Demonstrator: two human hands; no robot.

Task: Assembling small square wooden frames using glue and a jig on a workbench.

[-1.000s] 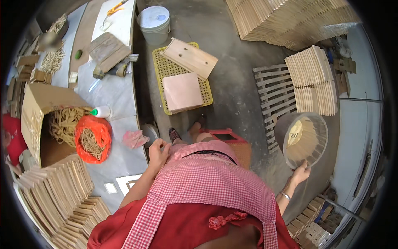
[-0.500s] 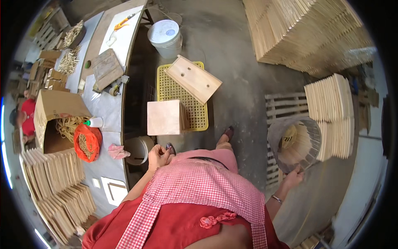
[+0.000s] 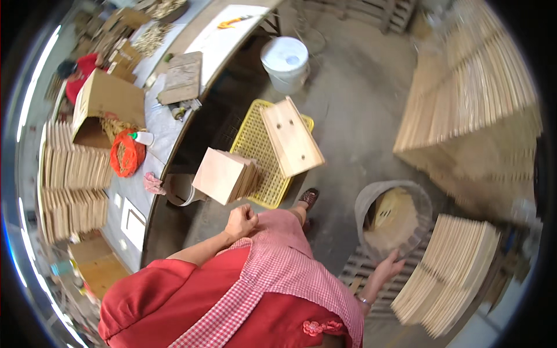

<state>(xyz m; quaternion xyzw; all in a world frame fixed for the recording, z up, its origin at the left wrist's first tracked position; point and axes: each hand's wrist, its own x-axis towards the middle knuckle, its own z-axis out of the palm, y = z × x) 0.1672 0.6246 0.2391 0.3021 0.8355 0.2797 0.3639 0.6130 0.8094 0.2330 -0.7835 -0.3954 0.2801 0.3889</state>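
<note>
My left hand [image 3: 241, 222] is closed in a fist in front of my apron, and its inside is hidden. On the right, my right hand [image 3: 389, 268] grips the near rim of a grey tub [image 3: 364, 200], which leans so that its inside shows. A round pale piece [image 3: 384, 215] with dark marks lies within the tub. Ahead of me, a yellow plastic crate [image 3: 248, 130] carries a stack of square wooden boards [image 3: 219, 174] and a long wooden panel [image 3: 292, 139] with three dark holes.
A slatted pallet [image 3: 371, 298] and stacked boards [image 3: 444, 272] are at the right, with a tall board stack [image 3: 464, 110] beyond. To the left runs a workbench [image 3: 165, 130] with a red bag [image 3: 127, 153] and cardboard box [image 3: 110, 98]. A lidded white bucket [image 3: 284, 64] stands ahead. One person [image 3: 81, 75] is far left.
My view has turned and moved forward, so the scene appears rotated. The grey tub stays at my right hand and looks more tilted. My left hand has swung forward, remaining closed.
</note>
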